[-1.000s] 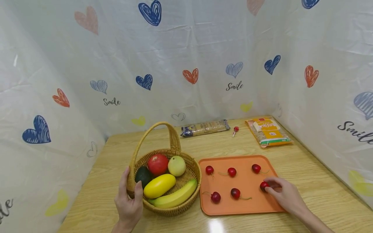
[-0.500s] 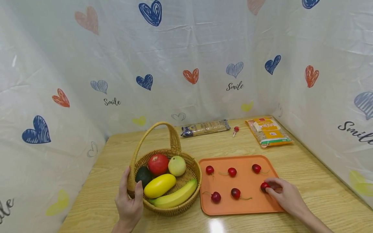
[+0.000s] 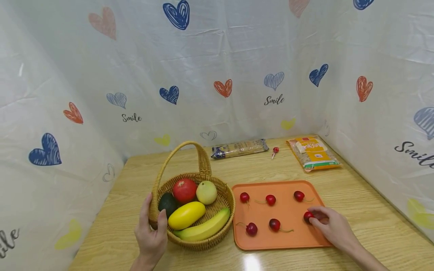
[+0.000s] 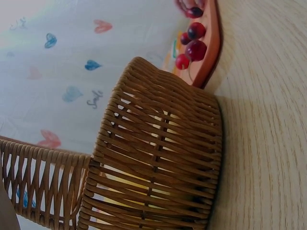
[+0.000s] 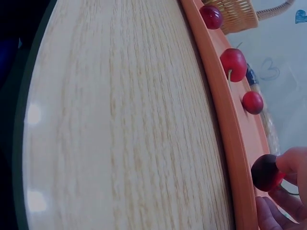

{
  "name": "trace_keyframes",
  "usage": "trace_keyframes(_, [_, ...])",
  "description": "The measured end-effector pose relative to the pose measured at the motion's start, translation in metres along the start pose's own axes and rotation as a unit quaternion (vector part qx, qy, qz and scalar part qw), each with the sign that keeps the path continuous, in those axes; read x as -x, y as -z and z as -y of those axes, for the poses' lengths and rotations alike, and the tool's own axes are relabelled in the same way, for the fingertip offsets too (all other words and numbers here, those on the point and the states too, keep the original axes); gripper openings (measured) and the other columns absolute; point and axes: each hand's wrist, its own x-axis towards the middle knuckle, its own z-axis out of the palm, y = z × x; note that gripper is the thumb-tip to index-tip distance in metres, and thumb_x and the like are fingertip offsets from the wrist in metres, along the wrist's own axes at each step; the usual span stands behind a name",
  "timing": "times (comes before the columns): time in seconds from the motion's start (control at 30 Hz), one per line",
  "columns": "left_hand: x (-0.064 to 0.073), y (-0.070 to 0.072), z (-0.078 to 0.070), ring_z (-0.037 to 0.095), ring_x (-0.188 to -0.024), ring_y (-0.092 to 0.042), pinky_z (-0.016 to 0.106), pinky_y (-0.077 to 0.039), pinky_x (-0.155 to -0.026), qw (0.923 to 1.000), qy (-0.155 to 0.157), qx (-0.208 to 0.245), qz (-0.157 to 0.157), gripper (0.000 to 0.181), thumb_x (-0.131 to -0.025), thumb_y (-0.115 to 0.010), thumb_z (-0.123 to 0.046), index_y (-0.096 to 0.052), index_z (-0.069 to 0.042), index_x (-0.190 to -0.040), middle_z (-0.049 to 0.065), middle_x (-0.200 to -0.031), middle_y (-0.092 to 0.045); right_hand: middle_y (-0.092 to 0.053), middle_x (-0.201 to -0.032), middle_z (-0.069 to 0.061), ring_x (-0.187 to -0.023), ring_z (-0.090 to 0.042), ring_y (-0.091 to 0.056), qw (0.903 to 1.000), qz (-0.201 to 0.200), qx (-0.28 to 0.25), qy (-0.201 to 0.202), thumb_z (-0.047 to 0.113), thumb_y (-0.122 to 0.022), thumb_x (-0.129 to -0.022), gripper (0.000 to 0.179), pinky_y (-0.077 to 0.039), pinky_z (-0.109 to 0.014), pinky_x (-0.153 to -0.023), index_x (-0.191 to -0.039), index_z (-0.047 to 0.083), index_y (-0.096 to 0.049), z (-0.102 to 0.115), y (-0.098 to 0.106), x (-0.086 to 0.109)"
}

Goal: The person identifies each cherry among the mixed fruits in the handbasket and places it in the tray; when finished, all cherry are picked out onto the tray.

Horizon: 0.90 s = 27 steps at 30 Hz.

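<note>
My left hand (image 3: 151,235) holds the left side of a wicker basket (image 3: 200,244) at the foot of its handle, the thumb by the rim. The basket holds a pomegranate (image 3: 184,190), a pale green round fruit (image 3: 206,192), a dark avocado (image 3: 167,204), a yellow oval fruit (image 3: 187,215) and a banana (image 3: 205,227). On the right side of an orange tray (image 3: 288,209), my right hand (image 3: 333,226) pinches a dark red cherry (image 5: 264,175) between thumb and fingers. Several other stemmed cherries lie apart on the tray, such as one cherry (image 3: 251,229) at front left.
Behind the tray lie a long clear-and-blue packet (image 3: 240,149), a red lollipop (image 3: 275,150) and an orange food bag (image 3: 312,153). A white curtain (image 3: 190,67) with printed hearts encloses the table's back and sides. The basket stands right beside the tray's left edge.
</note>
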Motion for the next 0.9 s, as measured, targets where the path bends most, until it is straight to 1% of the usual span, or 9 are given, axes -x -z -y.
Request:
trace_keyframes(0.13, [0.000,0.000,-0.001,0.006,-0.112,-0.055,0.014,-0.045,-0.088,1.0000,0.001,-0.004,0.000,0.051,-0.097,-0.055,-0.022,-0.044,0.021,-0.123,0.005,-0.132,-0.053,-0.066,-0.093,-0.004,-0.073,-0.005,-0.061,1.0000,0.003,0.004,0.001,0.010,-0.073,-0.082,0.022,-0.053,-0.021,-0.062,-0.103,0.004,-0.068,0.001,0.002,-0.002])
trace_keyframes(0.23, [0.000,-0.001,-0.001,0.008,-0.113,-0.055,0.015,-0.044,-0.089,1.0000,0.004,-0.003,0.002,0.051,-0.097,-0.055,-0.022,-0.044,0.020,-0.124,0.006,-0.132,-0.053,-0.066,-0.098,-0.007,-0.079,-0.013,-0.064,0.9999,0.005,0.015,-0.003,0.013,-0.073,-0.083,0.023,-0.053,-0.024,-0.064,-0.104,0.007,-0.069,0.003,0.004,-0.003])
trace_keyframes(0.37, [0.001,-0.001,-0.001,0.010,-0.113,-0.055,0.017,-0.045,-0.090,1.0000,0.006,0.002,0.003,0.050,-0.097,-0.055,-0.020,-0.044,0.020,-0.125,0.012,-0.131,-0.054,-0.067,-0.102,-0.009,-0.090,-0.027,-0.063,0.9991,0.002,0.042,0.000,0.018,-0.074,-0.083,0.024,-0.053,-0.035,-0.071,-0.105,0.010,-0.070,0.005,0.007,-0.006])
trace_keyframes(0.43, [0.001,-0.001,-0.001,0.010,-0.114,-0.055,0.017,-0.045,-0.090,1.0000,0.005,0.004,0.004,0.050,-0.097,-0.055,-0.020,-0.044,0.020,-0.125,0.012,-0.131,-0.054,-0.067,-0.103,-0.010,-0.095,-0.031,-0.062,0.9989,-0.002,0.047,0.005,0.018,-0.073,-0.084,0.024,-0.052,-0.041,-0.074,-0.106,0.009,-0.070,0.007,0.008,-0.008])
trace_keyframes(0.5, [0.000,-0.002,-0.001,0.010,-0.114,-0.055,0.017,-0.044,-0.090,1.0000,0.004,0.006,0.005,0.051,-0.097,-0.055,-0.021,-0.043,0.020,-0.125,0.009,-0.132,-0.053,-0.066,-0.102,-0.010,-0.095,-0.031,-0.061,0.9984,-0.012,0.054,0.016,0.017,-0.073,-0.083,0.023,-0.052,-0.045,-0.075,-0.105,0.009,-0.071,0.009,0.008,-0.010])
trace_keyframes(0.6, [-0.001,-0.003,-0.002,0.009,-0.114,-0.054,0.016,-0.044,-0.091,0.9999,0.003,0.009,0.005,0.051,-0.097,-0.054,-0.021,-0.043,0.022,-0.123,0.003,-0.134,-0.051,-0.066,-0.103,-0.011,-0.094,-0.031,-0.060,0.9981,-0.017,0.053,0.026,0.014,-0.073,-0.083,0.022,-0.051,-0.047,-0.077,-0.104,0.008,-0.070,0.012,0.009,-0.014])
trace_keyframes(0.67, [-0.002,-0.003,-0.003,0.008,-0.113,-0.054,0.016,-0.044,-0.091,1.0000,0.004,0.007,0.004,0.051,-0.098,-0.054,-0.021,-0.043,0.022,-0.123,0.001,-0.134,-0.051,-0.066,-0.103,-0.010,-0.093,-0.030,-0.060,0.9979,-0.020,0.052,0.033,0.013,-0.072,-0.083,0.022,-0.051,-0.049,-0.077,-0.104,0.007,-0.070,0.015,0.009,-0.017])
trace_keyframes(0.8, [-0.001,-0.003,-0.002,0.008,-0.113,-0.054,0.016,-0.044,-0.090,1.0000,0.005,0.005,0.001,0.052,-0.097,-0.054,-0.022,-0.043,0.022,-0.123,0.001,-0.134,-0.051,-0.065,-0.104,-0.011,-0.094,-0.030,-0.059,0.9987,-0.007,0.037,0.034,0.014,-0.071,-0.084,0.023,-0.049,-0.052,-0.080,-0.106,0.007,-0.070,0.023,0.009,-0.025])
trace_keyframes(0.9, [0.000,-0.002,-0.001,0.008,-0.113,-0.054,0.016,-0.044,-0.091,1.0000,0.004,0.005,-0.001,0.050,-0.097,-0.055,-0.020,-0.044,0.021,-0.124,0.004,-0.133,-0.052,-0.065,-0.104,-0.010,-0.094,-0.029,-0.059,0.9987,-0.002,0.031,0.040,0.013,-0.070,-0.085,0.022,-0.050,-0.052,-0.080,-0.106,0.006,-0.069,0.030,0.007,-0.030])
